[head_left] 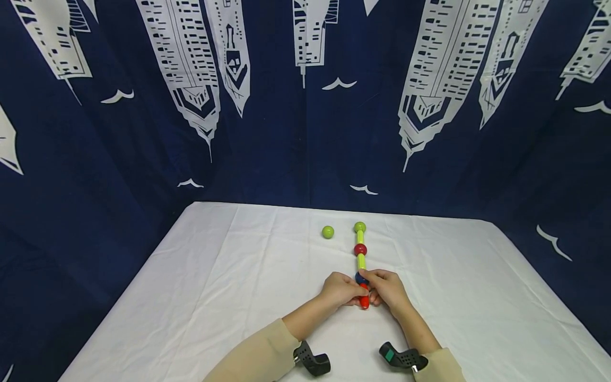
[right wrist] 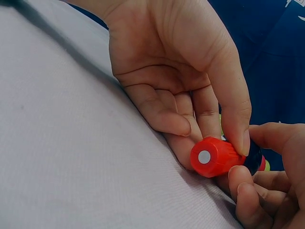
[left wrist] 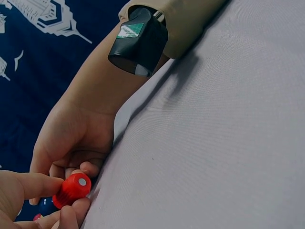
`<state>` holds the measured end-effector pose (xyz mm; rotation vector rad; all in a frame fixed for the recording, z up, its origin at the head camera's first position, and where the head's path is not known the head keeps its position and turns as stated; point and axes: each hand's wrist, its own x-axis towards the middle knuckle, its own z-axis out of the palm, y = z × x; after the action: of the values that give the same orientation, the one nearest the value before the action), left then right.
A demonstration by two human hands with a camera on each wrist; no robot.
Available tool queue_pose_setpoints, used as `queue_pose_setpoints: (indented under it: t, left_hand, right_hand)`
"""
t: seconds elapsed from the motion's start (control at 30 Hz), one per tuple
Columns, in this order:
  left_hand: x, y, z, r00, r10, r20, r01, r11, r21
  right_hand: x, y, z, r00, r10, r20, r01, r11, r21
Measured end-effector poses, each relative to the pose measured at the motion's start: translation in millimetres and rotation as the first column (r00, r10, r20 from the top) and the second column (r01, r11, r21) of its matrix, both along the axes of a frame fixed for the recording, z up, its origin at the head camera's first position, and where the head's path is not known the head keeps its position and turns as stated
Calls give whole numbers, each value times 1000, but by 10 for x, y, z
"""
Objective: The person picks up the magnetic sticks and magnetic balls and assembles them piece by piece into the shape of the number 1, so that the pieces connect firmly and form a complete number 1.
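Note:
A line of balls and short rods lies on the white cloth in the head view: a green ball [head_left: 360, 227], a yellow-green rod [head_left: 360, 237], a dark red ball [head_left: 360, 249], another yellow-green rod [head_left: 361, 261], a blue ball [head_left: 360, 278] and a red rod [head_left: 365, 303] nearest me. My left hand [head_left: 342, 291] pinches the red rod between thumb and fingers. At the blue ball, my right hand [head_left: 387, 289] grips with thumb and fingers. The red rod [right wrist: 209, 157] has a pale round spot on its end. Fingers partly cover the blue ball.
A loose green ball [head_left: 328, 232] lies left of the line's far end. White cloth covers the table [head_left: 229, 297]. Behind it hangs a dark blue curtain [head_left: 286, 143] printed with white buildings. Black devices [head_left: 312, 361] are strapped on both wrists.

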<state>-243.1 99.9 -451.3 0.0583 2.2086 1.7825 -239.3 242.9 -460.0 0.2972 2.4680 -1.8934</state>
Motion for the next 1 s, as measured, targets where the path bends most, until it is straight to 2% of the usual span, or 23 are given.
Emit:
queue_pose_setpoints:
  t: [0.63,1.0]
  left_hand:
    - [2,-24,-33,1000,-5,-4,6,998,59]
    - [-23,-21,-52,999,-17,39,13,994,110]
  right_hand:
    - [13,-20,-4,1000,-20,-1,20,995,94]
    - [66,3,8,1000,-4,6,3,993,120]
